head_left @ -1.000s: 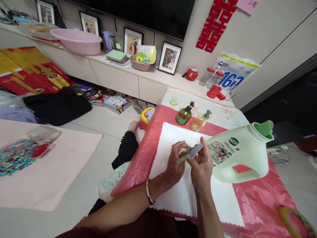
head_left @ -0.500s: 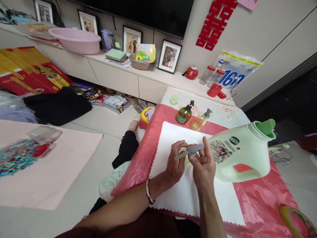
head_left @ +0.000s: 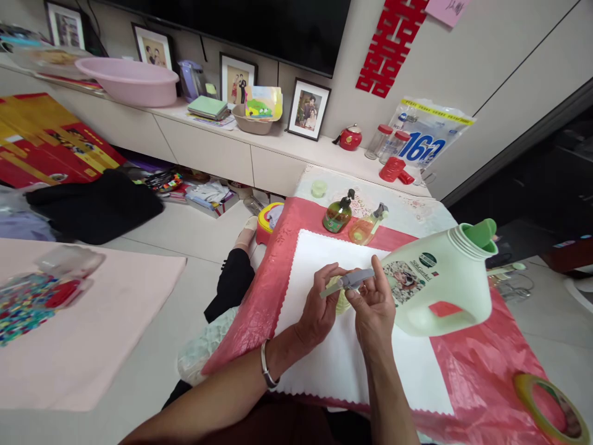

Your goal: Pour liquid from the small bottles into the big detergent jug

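Over the white scallop-edged mat (head_left: 319,377), both my hands are around a small pale-yellow bottle (head_left: 341,303) topped by a grey pump head (head_left: 353,279) with a light nozzle. My left hand (head_left: 319,306) has its fingers curled about the bottle's left side. On the other side, my right hand (head_left: 374,304) pinches the grey head between thumb and fingers. Most of the bottle's body is hidden by the hands. A large pale-green jug (head_left: 456,284) with a green cap hanging in its mouth stands just right of my right hand.
Behind the mat stand a dark green pump bottle (head_left: 338,213), an amber spray bottle (head_left: 365,228) and a small green cup (head_left: 319,188). A roll of tape (head_left: 528,395) lies on the red plastic cover (head_left: 477,364). Colourful beads (head_left: 28,303) cover part of a pink sheet on the left.
The camera view has turned slightly, so the whole scene sits a little further left. Both hands keep their hold on the bottle and its pump head, with hardly any visible movement.
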Tool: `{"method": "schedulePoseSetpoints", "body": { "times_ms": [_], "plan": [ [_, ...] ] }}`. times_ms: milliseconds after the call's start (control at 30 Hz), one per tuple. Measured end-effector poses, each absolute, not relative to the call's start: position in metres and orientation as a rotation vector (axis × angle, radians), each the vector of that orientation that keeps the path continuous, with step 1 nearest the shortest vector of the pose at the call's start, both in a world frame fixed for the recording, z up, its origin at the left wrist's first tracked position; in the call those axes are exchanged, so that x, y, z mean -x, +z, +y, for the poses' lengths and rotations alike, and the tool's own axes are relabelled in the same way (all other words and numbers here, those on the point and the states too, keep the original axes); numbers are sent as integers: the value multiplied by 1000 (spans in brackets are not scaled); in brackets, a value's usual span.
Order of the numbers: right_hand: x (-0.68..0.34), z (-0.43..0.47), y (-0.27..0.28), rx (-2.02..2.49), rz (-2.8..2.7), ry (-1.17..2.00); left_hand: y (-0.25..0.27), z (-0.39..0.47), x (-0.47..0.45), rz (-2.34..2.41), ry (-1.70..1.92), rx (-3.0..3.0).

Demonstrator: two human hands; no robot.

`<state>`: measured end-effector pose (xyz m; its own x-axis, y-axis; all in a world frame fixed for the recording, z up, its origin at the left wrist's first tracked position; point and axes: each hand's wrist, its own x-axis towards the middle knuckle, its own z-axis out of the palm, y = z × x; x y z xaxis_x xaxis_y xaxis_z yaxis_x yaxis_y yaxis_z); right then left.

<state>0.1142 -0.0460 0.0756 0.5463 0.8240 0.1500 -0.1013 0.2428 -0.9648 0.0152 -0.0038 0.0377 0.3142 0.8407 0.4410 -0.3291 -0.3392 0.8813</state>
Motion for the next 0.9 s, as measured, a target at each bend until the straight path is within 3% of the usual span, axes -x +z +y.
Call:
{"method": "schedulePoseSetpoints", "body": {
  "times_ms": [433, 633, 900],
  "plan": [
    [-101, -58, 59, 1512, -928, 533, -17, 2, 4, 799, 1007, -1718],
    [-83, -69, 48, 1637, -1012, 476, -11, 0, 3, 717, 1169, -1544],
    [-103, -124, 64, 1690, -981, 384, -21, -9, 11, 457, 980, -1933]
  ]
}}
